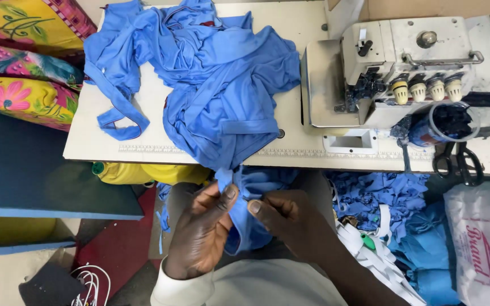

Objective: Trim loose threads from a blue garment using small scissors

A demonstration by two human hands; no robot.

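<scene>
- The bench (290, 148), pale and wide, lies just ahead of both hands, a printed ruler strip along its near edge
- The blue fabric (222, 96) is heaped on the bench and spills over the near edge, down to the hands; a loose blue strip (121, 113) loops off to the far left of them
- The overlock sewing machine (392, 62) stands ahead and to the right of the right hand, well apart from it
- Blue offcuts (381, 195) and white tape pile up below the bench, just right of the right hand; a printed plastic bag (483, 243) sits farther right
- Bright floral cloth (24, 62) is stacked far to the left
- The left hand (202, 232) is closed in a pinch, thumb and fingers gripping a fold of the hanging fabric
- The right hand (287, 218) pinches the same fold beside it, thumb tip pressed on the cloth
- Step in hand, as I judge it: finding and aligning an edge of the fabric; the next move calls for pulling that edge free of the tangled heap, whose weight and knotted strips stand in the way
- Black scissors (457, 161) lie on the bench, far right
</scene>
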